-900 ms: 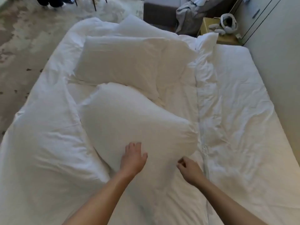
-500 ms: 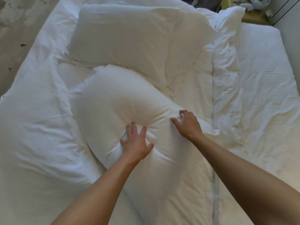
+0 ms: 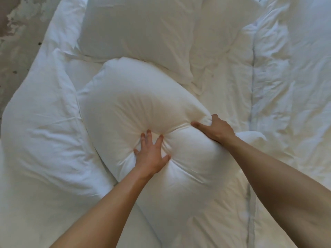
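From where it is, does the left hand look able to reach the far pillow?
Probably yes: the left hand presses flat on the near pillow, holding nothing, and only that pillow lies between it and the far pillow.

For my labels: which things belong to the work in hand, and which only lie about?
In hand: near pillow, left hand pressing it, right hand gripping its edge.
Lying about: far pillow, duvet, floor.

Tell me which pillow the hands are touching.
The nearer pillow: the left hand presses into it, the right hand grips its edge; the farther pillow lies untouched.
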A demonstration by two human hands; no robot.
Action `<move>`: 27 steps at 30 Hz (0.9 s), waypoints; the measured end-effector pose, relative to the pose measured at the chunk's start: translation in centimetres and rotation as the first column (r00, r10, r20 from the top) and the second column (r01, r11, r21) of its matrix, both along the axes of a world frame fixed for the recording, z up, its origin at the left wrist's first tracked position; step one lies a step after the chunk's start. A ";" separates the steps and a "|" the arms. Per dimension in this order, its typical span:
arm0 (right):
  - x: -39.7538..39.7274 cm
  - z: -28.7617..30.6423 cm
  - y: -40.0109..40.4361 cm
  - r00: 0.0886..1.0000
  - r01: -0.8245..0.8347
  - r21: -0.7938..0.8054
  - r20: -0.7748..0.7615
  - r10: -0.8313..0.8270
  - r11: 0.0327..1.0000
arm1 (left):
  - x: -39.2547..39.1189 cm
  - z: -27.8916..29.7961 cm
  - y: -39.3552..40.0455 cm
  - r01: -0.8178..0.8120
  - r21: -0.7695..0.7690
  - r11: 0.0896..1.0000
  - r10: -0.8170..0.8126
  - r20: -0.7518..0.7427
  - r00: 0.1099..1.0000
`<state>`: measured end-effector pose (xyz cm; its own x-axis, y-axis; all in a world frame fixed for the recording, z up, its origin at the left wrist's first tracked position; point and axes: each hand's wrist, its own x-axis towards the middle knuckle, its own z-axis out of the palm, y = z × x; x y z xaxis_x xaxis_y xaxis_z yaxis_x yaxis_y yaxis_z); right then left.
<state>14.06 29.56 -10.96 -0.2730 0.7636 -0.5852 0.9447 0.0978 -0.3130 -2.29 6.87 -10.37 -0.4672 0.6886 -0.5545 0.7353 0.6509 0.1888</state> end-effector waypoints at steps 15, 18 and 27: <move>7.9 21.2 -13.4 0.910 -0.184 0.347 -0.293 0.293 0.920 | 12.1 17.5 -7.2 -0.105 0.147 0.984 0.078 0.181 0.980; 11.4 26.9 -15.5 0.894 -0.238 0.451 -0.245 0.376 0.860 | 16.0 20.3 -9.2 -0.060 0.177 0.982 0.026 0.191 0.981; 28.1 35.4 -22.1 0.898 -0.148 0.538 -0.278 0.340 0.830 | 24.8 26.6 -10.6 0.071 0.627 0.776 -0.091 0.000 0.996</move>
<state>42.17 7.42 24.44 -0.6004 0.7995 0.0207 0.7047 0.5411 -0.4590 22.55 -3.73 16.19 -0.3847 0.9231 -0.0006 0.7678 0.3203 0.5549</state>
